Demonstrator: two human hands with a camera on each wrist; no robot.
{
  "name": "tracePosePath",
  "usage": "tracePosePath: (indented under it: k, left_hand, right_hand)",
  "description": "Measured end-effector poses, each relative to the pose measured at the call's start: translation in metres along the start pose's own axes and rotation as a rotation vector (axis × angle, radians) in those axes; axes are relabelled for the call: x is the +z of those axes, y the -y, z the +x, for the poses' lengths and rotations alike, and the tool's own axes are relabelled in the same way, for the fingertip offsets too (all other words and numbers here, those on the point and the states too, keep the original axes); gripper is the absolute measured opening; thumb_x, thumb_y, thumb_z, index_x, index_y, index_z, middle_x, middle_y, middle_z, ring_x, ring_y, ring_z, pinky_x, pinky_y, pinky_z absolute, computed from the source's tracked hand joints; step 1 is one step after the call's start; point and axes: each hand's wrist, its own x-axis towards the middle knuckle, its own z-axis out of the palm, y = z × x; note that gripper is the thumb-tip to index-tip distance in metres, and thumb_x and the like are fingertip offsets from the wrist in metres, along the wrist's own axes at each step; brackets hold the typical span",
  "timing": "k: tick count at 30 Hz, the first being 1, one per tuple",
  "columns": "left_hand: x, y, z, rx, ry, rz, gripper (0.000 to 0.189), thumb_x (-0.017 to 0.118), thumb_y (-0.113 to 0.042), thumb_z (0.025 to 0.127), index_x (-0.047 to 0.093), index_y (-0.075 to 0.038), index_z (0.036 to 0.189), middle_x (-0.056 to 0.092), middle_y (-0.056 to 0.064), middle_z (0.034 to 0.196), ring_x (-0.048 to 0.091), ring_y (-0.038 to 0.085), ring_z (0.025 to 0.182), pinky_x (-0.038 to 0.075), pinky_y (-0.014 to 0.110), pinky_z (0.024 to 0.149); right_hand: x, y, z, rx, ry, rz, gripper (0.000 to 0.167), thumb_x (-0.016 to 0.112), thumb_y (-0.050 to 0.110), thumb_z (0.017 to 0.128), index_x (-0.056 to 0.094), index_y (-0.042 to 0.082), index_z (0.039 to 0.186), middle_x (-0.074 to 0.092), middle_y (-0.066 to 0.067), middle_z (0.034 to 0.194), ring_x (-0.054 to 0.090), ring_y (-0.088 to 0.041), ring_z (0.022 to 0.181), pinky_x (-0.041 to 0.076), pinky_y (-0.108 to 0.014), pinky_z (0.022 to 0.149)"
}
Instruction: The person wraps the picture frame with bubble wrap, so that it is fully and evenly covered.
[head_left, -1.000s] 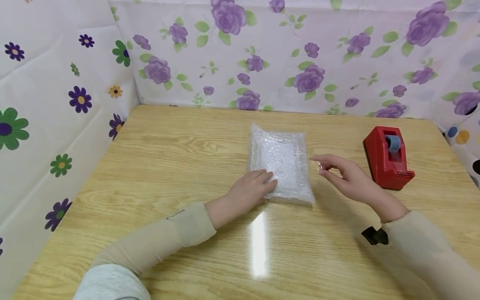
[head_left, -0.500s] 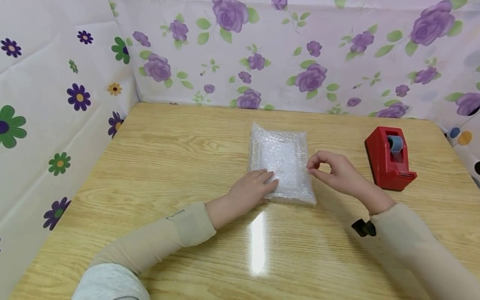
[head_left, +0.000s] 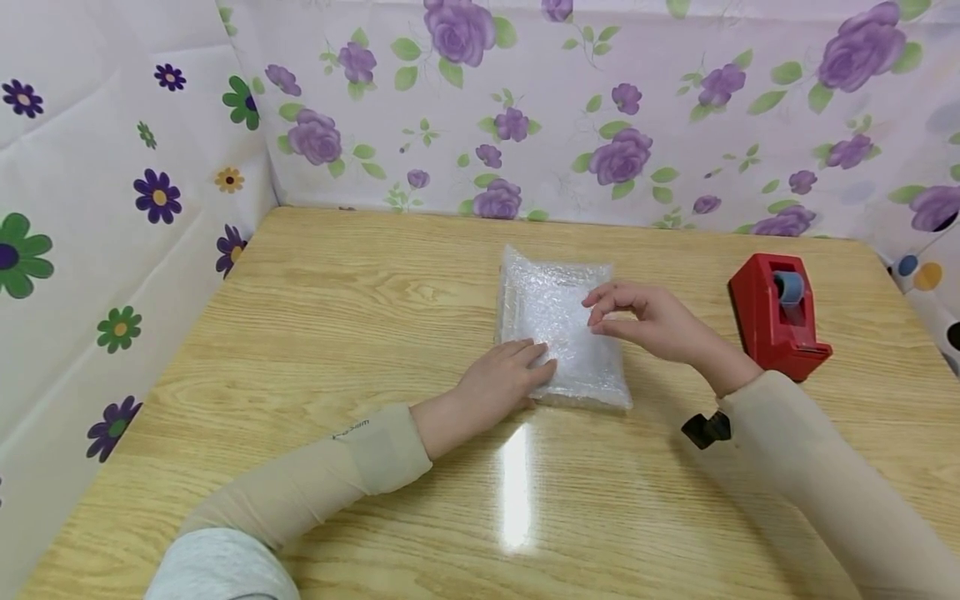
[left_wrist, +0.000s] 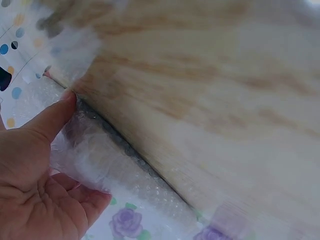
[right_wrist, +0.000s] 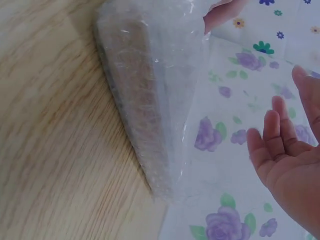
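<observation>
A flat package in clear bubble wrap [head_left: 573, 354] lies on the table; the right wrist view shows its bubble-wrapped side [right_wrist: 135, 80]. My left hand [head_left: 497, 377] rests on its near left corner, fingers on top. In the left wrist view, that hand's thumb [left_wrist: 59, 112] touches the wrap at the near edge. My right hand [head_left: 652, 321] is over the package's right side, fingers bent and spaced from the thumb. The right wrist view shows this hand [right_wrist: 295, 160] apart from the wrap, with nothing visible in it. Any tape on the wrap is too faint to make out.
A red tape dispenser [head_left: 753, 312] with a blue-cored roll [head_left: 789, 288] stands at the right on the wood-grain table [head_left: 360, 292]. Flower-print cloth [head_left: 555, 108] hangs behind the table and along its left and right sides.
My right hand first pinched a small clear strip beside the package, then brought it to the right edge. Now its fingers have parted and it has moved left over the package. My left hand stayed.
</observation>
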Motion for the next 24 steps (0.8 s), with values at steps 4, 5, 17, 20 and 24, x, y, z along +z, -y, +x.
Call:
tracePosePath:
  k: [4,5,17,20,24]
  left_hand:
    - [0.000,0.000,-0.001,0.001,0.003,0.011,0.055,0.071,-0.032,0.080,0.055,-0.014,0.129,0.053,0.011,0.137,0.049,0.029,0.127,0.040,0.036,0.109]
    - [0.000,0.000,-0.002,0.001,0.008,0.015,0.055,0.071,-0.033,0.081,0.055,-0.014,0.130,0.053,0.011,0.137,0.048,0.029,0.128,0.039,0.036,0.110]
    - [-0.009,0.003,-0.002,0.006,0.147,-0.025,0.062,0.071,-0.029,0.084,0.048,-0.011,0.139,0.045,0.013,0.145,0.040,0.028,0.135,0.031,0.034,0.115]
    - [-0.009,0.003,-0.001,0.008,0.153,-0.027,0.062,0.072,-0.025,0.083,0.048,-0.012,0.139,0.044,0.013,0.145,0.040,0.027,0.136,0.030,0.033,0.115]
    - [-0.010,0.003,-0.002,0.012,0.152,-0.019,0.063,0.073,-0.024,0.083,0.048,-0.012,0.139,0.044,0.012,0.145,0.039,0.027,0.136,0.030,0.033,0.115]
  right_hand:
    - [0.002,0.000,0.010,0.035,0.038,0.023,0.004,0.062,0.004,0.090,0.065,0.002,0.092,0.064,-0.012,0.099,0.057,-0.005,0.095,0.049,-0.018,0.082]
    - [0.002,-0.001,0.013,0.041,0.048,0.038,0.005,0.061,0.003,0.091,0.064,0.000,0.094,0.064,-0.013,0.096,0.058,-0.007,0.092,0.050,-0.020,0.080]
    - [0.007,-0.005,0.044,0.195,0.175,0.078,0.014,0.056,0.001,0.093,0.061,-0.009,0.101,0.063,-0.021,0.097,0.062,-0.021,0.084,0.056,-0.031,0.078]
    - [0.010,-0.007,0.053,0.211,0.224,0.069,0.015,0.056,0.003,0.093,0.062,-0.008,0.102,0.063,-0.022,0.099,0.063,-0.026,0.084,0.056,-0.038,0.079]
    - [0.016,-0.009,0.065,0.214,0.290,0.054,0.015,0.057,0.005,0.093,0.063,-0.006,0.103,0.064,-0.021,0.098,0.060,-0.023,0.082,0.054,-0.037,0.078]
